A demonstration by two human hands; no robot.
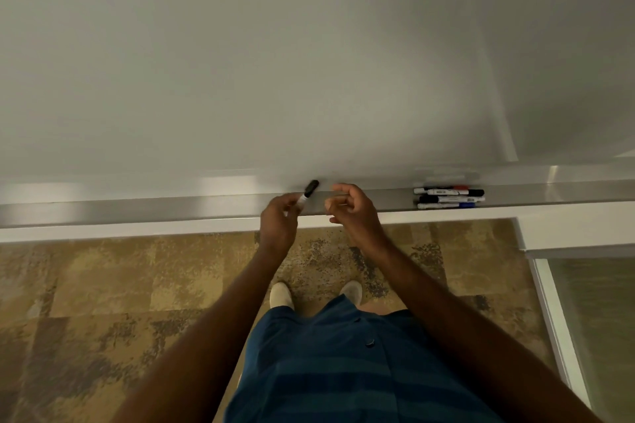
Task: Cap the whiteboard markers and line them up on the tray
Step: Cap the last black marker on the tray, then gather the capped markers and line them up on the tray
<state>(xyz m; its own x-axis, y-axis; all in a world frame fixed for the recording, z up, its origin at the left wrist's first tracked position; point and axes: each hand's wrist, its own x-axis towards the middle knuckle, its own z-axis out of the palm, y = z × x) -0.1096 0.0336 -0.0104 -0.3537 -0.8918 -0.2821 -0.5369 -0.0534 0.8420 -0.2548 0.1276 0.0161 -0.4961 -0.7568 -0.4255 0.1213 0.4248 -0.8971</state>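
My left hand point(279, 220) grips a white marker with a black cap point(308, 192), its capped end pointing up and to the right over the metal tray point(171, 208). Close to its right hovers my right hand point(354, 208), fingers loosely curled and holding nothing. Several capped markers point(449, 197) lie side by side on the tray at the right, with red, black and blue caps.
The whiteboard point(309, 62) fills the view above the tray. A white ledge point(137, 228) runs under the tray. Below are patterned carpet point(103, 302), my shoes point(281, 295) and a glass panel with a white frame point(556, 319) at the right.
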